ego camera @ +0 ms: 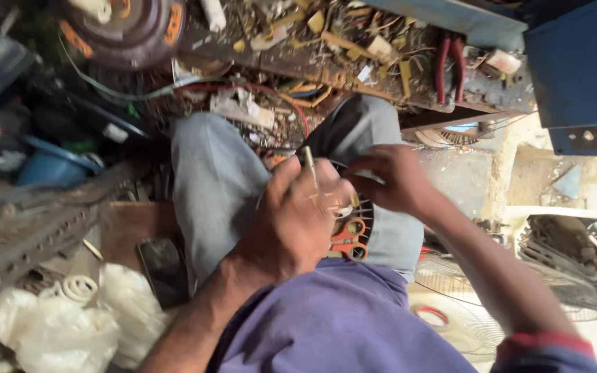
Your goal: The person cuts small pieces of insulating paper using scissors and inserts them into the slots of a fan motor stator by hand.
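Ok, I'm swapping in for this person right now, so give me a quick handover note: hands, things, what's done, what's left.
Left hand: closed around a thin pale rod-like tool, tip pointing up, over the lap.
Right hand: fingers pinched at fine wires beside the left hand; what it grips is too small to tell.
Orange-handled scissors lie on the lap under the hands, on a dark round part that is mostly hidden.
Red-handled pliers lie on the cluttered bench ahead.
Done: cannot tell from this view.
Left: the wire work is in hand, apparently unfinished.
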